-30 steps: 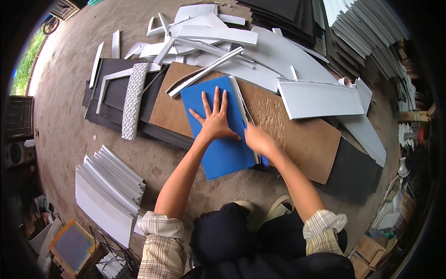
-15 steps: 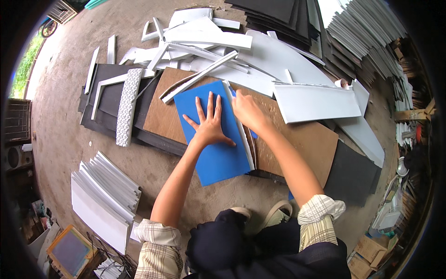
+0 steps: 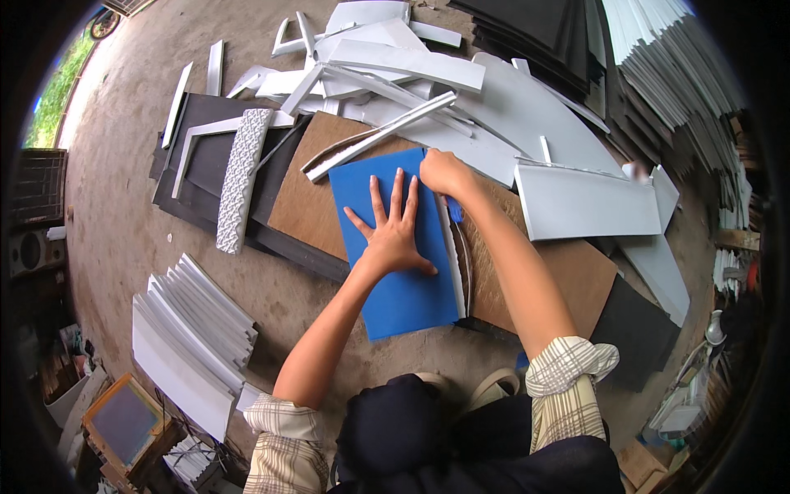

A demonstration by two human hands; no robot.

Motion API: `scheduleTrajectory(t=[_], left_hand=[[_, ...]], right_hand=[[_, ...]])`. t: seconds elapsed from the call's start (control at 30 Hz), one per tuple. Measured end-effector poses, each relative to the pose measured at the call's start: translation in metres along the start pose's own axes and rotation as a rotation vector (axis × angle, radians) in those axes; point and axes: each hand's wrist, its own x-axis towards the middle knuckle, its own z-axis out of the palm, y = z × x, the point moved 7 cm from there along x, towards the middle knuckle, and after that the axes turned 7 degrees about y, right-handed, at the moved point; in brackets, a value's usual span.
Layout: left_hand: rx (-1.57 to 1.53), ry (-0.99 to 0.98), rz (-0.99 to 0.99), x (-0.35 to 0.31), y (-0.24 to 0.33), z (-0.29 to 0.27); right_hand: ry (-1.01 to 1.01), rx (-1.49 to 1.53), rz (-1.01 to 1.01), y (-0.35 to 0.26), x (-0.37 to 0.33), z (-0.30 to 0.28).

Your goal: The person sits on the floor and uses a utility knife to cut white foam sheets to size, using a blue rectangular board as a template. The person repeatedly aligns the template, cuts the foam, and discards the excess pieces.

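A blue rectangular sheet (image 3: 362,288) lies on a brown board (image 3: 568,276). My left hand (image 3: 393,239) presses flat on it, fingers spread. At the sheet's far right corner, my right hand (image 3: 444,174) is closed around a blue cutter knife (image 3: 455,211). Only the near end of its handle shows below the hand; its blade is hidden. A narrow white strip (image 3: 457,276) runs along the sheet's right edge, beside a thin curled offcut (image 3: 470,284).
White panels and offcuts (image 3: 395,62) lie in a heap beyond the board. A textured white strip (image 3: 243,181) rests on black sheets (image 3: 216,206) at left. White sheets (image 3: 193,346) are stacked nearer me. Black sheets (image 3: 535,41) pile up at far right.
My right hand has moved away from me along the sheet's right edge to its far corner, taking the cutter knife with it. My left hand keeps its place. The whole view has shifted slightly.
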Motion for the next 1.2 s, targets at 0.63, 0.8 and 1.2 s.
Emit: scheduleTrajectory(t=[0.63,0.8,1.2], left_hand=[[0.014,0.288,0.050,-0.025,0.017,-0.007],[0.095,0.220,0.308,-0.059,0.013,0.033],[0.288,0.453,0.449,-0.118,0.045,0.045]], right_hand=[[-0.130,0.145,0.187,0.082,-0.189,0.063],[-0.095,0.129,0.164,0.067,-0.185,0.065],[-0.137,0.157,0.164,0.075,-0.169,0.057]])
